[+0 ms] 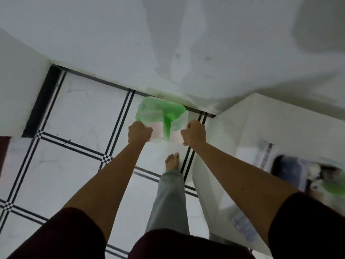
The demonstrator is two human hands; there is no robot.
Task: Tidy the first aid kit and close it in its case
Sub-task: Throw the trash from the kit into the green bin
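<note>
- Sleeves [61, 234], dark maroon, at 6 to 7 and 5 o'clock; bare forearms reach forward from them.
- Grey trouser leg [170, 199] at 6 o'clock, bare foot [172, 161] on the white tiled floor [74, 113] with black double grid lines.
- Counter [242, 139], white, at 3 to 4 o'clock; blurred clutter on it at the right edge: a dark bluish item [290, 170], a white strip with markings [266, 152], something green [336, 187]. Whether any of this is the kit's case, cannot tell.
- Left hand [139, 133] just left of centre, fingers curled tight, clamped on the left edge of a green plastic bag [160, 113].
- Right hand [194, 134] just right of centre, fingers likewise closed on the bag's right edge, where clear plastic [184, 118] shows.
- Bag held in the air between both hands, above the floor; pale pinkish flat items [157, 130] show through its lower part, kind not readable.
- White wall [168, 43] at 12 o'clock, black skirting [42, 101] at 9 to 10 o'clock.
</note>
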